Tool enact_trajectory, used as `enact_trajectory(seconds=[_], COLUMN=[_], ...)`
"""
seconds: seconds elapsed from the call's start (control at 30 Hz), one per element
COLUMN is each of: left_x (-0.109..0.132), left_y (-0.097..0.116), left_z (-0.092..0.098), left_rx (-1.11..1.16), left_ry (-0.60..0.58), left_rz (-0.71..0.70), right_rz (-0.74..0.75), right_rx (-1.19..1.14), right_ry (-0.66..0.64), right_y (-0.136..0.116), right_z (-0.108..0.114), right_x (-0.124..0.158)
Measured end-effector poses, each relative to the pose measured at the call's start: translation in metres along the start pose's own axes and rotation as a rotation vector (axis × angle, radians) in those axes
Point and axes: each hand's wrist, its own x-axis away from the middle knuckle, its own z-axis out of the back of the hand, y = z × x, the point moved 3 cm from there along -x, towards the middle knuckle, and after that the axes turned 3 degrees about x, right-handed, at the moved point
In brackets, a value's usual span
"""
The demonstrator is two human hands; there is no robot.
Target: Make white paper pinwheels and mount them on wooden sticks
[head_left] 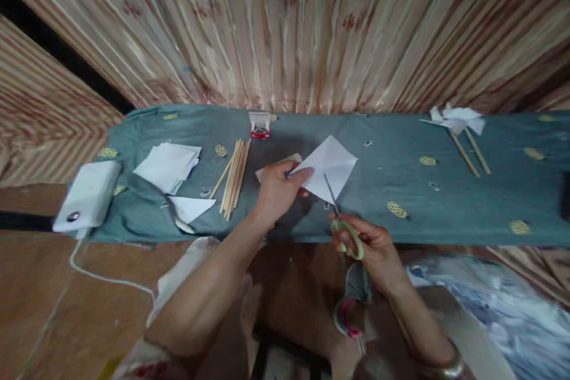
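Note:
My left hand (280, 190) pinches a white square of paper (329, 169) by its left corner and holds it above the teal cloth (445, 202). My right hand (369, 246) grips green-handled scissors (341, 222), whose blades point up at the paper's lower edge. A bundle of thin wooden sticks (234, 181) lies just left of my left hand.
A stack of white paper squares (169, 165) and a folded white triangle (191, 209) lie at the left. A white box with a cable (88, 196) sits on the left edge. A small red box (260, 126) stands at the back. Paper pinwheels on sticks (463, 130) lie at the far right.

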Motion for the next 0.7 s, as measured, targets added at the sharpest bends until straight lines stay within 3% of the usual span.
enact_trajectory(seconds=[0.4,0.7], left_x=[-0.003,-0.014], left_y=[-0.001,0.008], left_z=[0.001,0.027], left_rx=[-0.017,-0.067], left_ry=[0.025,0.132], left_rz=[-0.009,-0.075], right_rz=[0.046,0.047], right_rx=[0.078,0.129], right_ry=[-0.076,-0.254], right_y=[0.001,-0.005], right_z=[0.003,0.019], right_x=[-0.001,0.008])
